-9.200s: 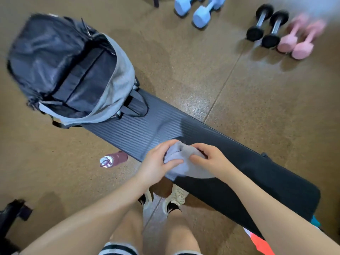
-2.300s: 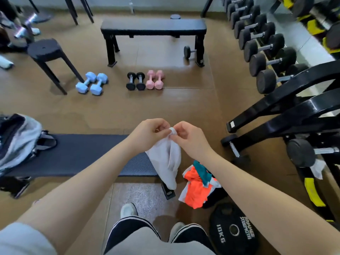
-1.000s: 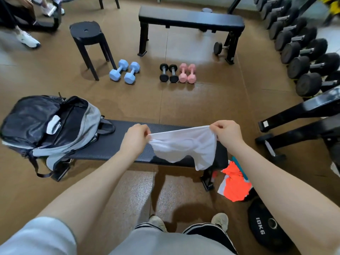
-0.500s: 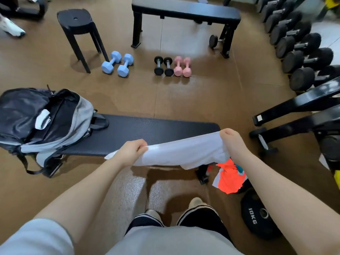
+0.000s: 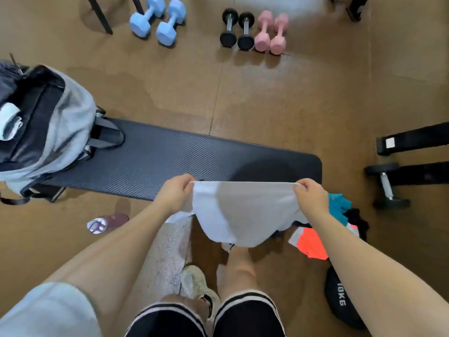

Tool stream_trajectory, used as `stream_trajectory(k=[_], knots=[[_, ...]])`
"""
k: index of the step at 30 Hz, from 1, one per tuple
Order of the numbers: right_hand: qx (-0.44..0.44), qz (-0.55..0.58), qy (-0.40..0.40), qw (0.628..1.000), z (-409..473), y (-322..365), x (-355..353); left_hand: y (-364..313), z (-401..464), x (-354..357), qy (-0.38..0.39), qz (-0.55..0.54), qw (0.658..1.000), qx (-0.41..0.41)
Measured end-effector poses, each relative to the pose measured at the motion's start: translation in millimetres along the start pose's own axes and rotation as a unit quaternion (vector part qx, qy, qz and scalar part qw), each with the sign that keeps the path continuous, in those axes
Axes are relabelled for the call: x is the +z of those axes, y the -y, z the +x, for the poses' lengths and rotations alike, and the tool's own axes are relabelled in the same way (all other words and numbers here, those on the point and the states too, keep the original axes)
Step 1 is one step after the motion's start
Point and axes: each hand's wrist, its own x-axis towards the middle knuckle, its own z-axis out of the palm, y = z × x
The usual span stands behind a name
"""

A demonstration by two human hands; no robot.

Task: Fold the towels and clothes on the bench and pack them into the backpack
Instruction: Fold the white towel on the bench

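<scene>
A white cloth [image 5: 240,212] hangs stretched between my hands over the near edge of the dark bench [image 5: 170,159]. My left hand [image 5: 176,194] pinches its left top corner, and my right hand [image 5: 311,197] pinches the right one. The grey and black backpack [image 5: 48,127] lies open on the bench's left end, with a rolled pale cloth [image 5: 8,124] inside. An orange, teal and black heap of clothes [image 5: 328,227] lies on the floor by the bench's right end.
A bottle [image 5: 107,221] lies on the floor under the bench's near side. Blue dumbbells [image 5: 158,20], black dumbbells [image 5: 237,29] and pink dumbbells [image 5: 271,31] sit beyond the bench. A 10 kg plate [image 5: 340,302] and rack feet [image 5: 413,164] are at the right.
My view has tilted down and closer to the bench. Both hands still hold the white cloth spread out, and it now hangs nearer the bench's right end.
</scene>
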Motion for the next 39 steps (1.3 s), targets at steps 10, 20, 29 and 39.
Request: stream_trajectory(k=[10, 20, 29, 39], knots=[[0.024, -0.063, 0.01, 0.998, 180.9, 6.9, 13.6, -62.1, 180.6, 21.6, -0.027, -0.015, 0.999, -0.041], [-0.253, -0.172, 0.193, 0.932, 156.5, 62.9, 93.4, 3.3, 162.9, 22.8, 0.033, -0.02, 0.986, -0.165], [-0.374, -0.288, 0.322, 0.82, 86.1, 110.1, 206.7, 100.1, 83.5, 50.5, 0.038, -0.028, 0.966, -0.253], [-0.486, -0.451, 0.155, 0.732, 81.8, 123.2, 243.0, 119.9, 77.4, 79.2, -0.023, 0.009, 0.971, -0.237]])
